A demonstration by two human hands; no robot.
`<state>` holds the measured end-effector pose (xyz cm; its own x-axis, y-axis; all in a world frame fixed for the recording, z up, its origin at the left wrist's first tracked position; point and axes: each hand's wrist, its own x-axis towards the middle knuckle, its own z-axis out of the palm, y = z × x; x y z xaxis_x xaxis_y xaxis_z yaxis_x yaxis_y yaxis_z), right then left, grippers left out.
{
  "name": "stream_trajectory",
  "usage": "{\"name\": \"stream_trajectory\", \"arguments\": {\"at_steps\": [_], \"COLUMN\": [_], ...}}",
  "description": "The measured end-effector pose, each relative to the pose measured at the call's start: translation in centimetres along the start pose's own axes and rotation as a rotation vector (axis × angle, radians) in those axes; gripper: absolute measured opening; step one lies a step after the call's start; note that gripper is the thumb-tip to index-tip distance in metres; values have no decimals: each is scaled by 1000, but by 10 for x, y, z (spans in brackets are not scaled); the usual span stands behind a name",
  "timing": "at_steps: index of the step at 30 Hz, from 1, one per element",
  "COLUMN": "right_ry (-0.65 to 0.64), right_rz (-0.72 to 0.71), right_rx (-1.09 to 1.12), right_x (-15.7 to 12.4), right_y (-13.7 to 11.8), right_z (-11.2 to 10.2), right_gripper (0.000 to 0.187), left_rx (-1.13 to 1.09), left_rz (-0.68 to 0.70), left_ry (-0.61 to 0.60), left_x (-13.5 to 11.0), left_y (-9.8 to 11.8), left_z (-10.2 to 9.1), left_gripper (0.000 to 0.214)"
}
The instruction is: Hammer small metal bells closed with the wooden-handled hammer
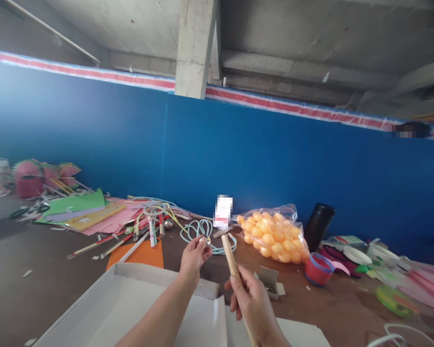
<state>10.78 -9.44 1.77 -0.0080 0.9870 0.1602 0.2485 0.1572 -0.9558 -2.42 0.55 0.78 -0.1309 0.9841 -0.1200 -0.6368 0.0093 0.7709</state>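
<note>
My right hand (251, 299) is wrapped round the wooden handle of a hammer (230, 258), its small grey head pointing away from me. Between the fingertips of my left hand (192, 260) is a small shiny silvery bell (207, 242), partly covered by the fingers. Light-blue tubing (198, 226) lies coiled just behind both hands. Under my forearms sits a shallow white cardboard box (148, 289). A little carton (278, 288) with small metal pieces in it stands open by my right hand.
A clear bag of orange balls (271, 236) and a black bottle (318, 226) stand behind, with a red-and-blue tape roll (318, 269) nearby. Coloured paper (75, 205) and sticks pile up at left. A blue partition (238, 144) closes off the back.
</note>
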Motion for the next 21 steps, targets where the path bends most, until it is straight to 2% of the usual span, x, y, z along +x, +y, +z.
{"name": "stream_trajectory", "arguments": {"at_steps": [3,8,13,18,21], "right_ry": [-40,12,-36,5,-27], "right_rz": [11,-13,7,3,19], "right_rx": [-11,-12,-35,-37,-53], "right_x": [0,0,0,0,1], "right_y": [2,2,4,3,3], "right_z": [0,0,0,-1,-1], "right_gripper": [36,38,36,36,35], "left_rx": [-13,-14,4,2,3], "left_rz": [8,1,4,1,-2], "left_ry": [-5,11,1,5,6], "left_x": [1,1,-2,-1,-1], "left_y": [-1,0,1,1,1], "left_z": [0,1,0,1,1], "left_gripper": [16,15,17,17,16]}}
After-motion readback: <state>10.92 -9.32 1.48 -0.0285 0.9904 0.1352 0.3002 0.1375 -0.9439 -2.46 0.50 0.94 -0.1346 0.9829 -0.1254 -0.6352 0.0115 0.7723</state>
